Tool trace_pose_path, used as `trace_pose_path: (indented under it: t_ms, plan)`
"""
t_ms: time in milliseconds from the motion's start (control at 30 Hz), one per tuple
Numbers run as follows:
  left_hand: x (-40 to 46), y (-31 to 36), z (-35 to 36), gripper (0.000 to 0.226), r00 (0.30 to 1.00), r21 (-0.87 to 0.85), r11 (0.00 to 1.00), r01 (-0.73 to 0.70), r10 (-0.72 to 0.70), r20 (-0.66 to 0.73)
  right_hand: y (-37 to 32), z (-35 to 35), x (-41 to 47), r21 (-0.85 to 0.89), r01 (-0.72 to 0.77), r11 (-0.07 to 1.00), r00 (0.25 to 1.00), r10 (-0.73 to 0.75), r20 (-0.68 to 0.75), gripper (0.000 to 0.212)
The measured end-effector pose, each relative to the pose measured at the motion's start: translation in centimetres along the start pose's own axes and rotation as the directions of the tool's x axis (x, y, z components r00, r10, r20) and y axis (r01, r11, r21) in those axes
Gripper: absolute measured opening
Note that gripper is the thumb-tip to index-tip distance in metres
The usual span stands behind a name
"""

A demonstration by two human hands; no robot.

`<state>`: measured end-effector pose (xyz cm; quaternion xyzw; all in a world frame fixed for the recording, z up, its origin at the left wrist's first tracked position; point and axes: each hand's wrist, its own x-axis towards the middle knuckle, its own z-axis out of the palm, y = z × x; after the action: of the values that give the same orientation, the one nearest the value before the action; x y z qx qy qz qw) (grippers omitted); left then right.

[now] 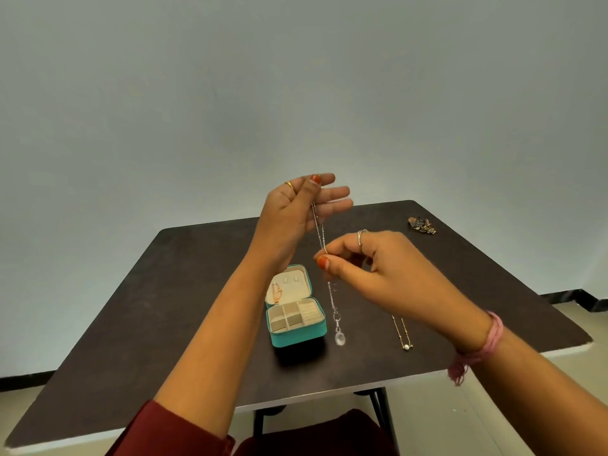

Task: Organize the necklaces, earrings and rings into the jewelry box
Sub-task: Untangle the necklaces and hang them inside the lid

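A person's two hands hold a silver necklace [320, 236] in the air above a dark table [197, 258]. The left hand [296, 205], raised highest, pinches the chain's top between thumb and forefinger, its other fingers spread loosely. The right hand [368, 268], lower, pinches the chain partway down. A clear pendant [340, 337] hangs at the bottom, just right of an open teal jewelry box [296, 311].

The box's lid already holds a rose-gold necklace [277, 295]; its lower compartments look empty. A gold necklace [402, 330] lies on the table to the right, and a dark ornate cluster [422, 224], possibly earrings, sits near the far right corner.

Likely risks: the swinging pendant could catch the box wall or tip the light box, and the fine chain could knot or tangle with the necklace in the lid if lowered carelessly.

The box sits well in from every table edge, with bare surface all round it. The cluster lies closest to an edge.
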<state>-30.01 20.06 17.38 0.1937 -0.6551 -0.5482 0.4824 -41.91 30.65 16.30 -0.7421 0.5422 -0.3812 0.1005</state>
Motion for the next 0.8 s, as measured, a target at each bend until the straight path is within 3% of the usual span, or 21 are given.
trace_pose_path:
  t_ms: [133, 267, 467, 800]
  plan:
    - [-0.2, -0.6, -0.3, 0.030, 0.996, 0.139, 0.990, 0.024, -0.036, 0.082, -0.6, -2.0, 1.0, 0.109, -0.032, 0.993, 0.999, 0.028, 0.036, 0.012]
    - [-0.6, -0.6, -0.5, 0.027, 0.980, 0.187, 0.982, 0.024, -0.060, 0.191, -0.4, -4.0, 2.2, 0.371, -0.104, 0.923, 0.995, 0.095, 0.042, 0.019]
    - [-0.7, -0.6, -0.5, 0.027, 0.956, 0.094, 0.992, 0.088, -0.111, 0.273, 1.0, -4.5, 3.5, 0.597, -0.283, 0.751, 0.956, 0.271, 0.113, 0.020]
    - [-0.9, -0.4, -0.7, 0.035, 0.913, -0.156, 0.937, 0.313, -0.251, 0.322, 2.7, -3.2, 3.8, 0.648, -0.330, 0.687, 0.925, 0.371, 0.078, 0.015]
